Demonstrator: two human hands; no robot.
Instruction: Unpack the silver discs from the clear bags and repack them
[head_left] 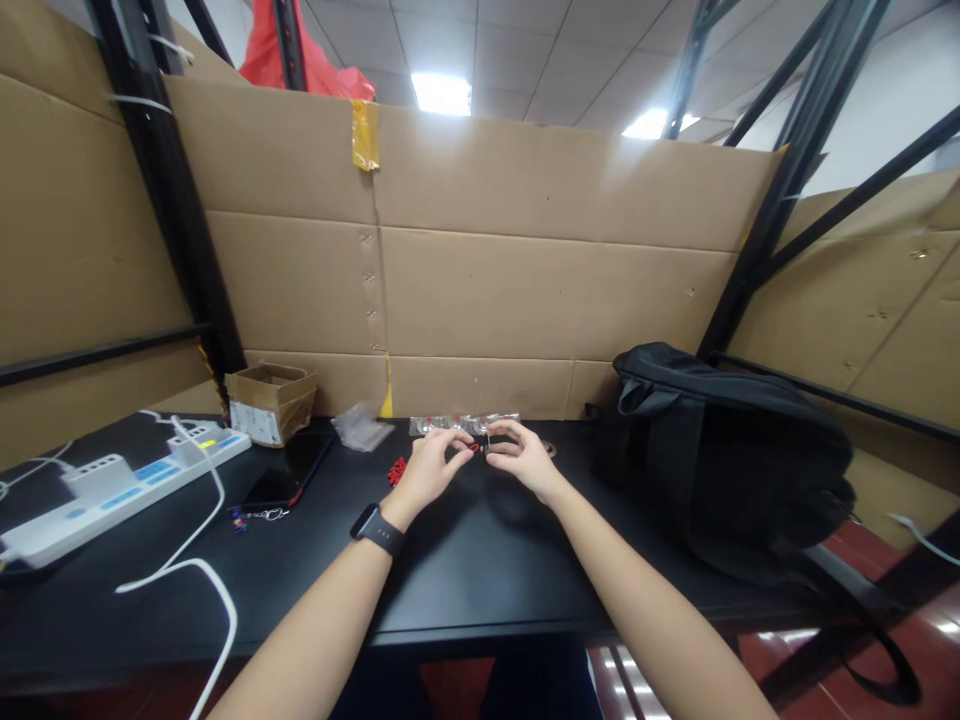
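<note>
My left hand, with a dark watch on its wrist, pinches a small red piece between thumb and fingers above the black table. Just to its right, my right hand is closed at the fingertips on a small, thin dark thing whose kind is too small to make out. The fingertips of the two hands are close together. A little pile of red pieces lies left of my left hand. Behind both hands runs a row of clear plastic packets with red bits in them. A tan ring is partly hidden by my right hand.
A black bag stands at the right. On the left are a white power strip with cables, a dark tablet-like device, a keychain, an open cardboard box and clear plastic wrapping. Cardboard walls enclose the table.
</note>
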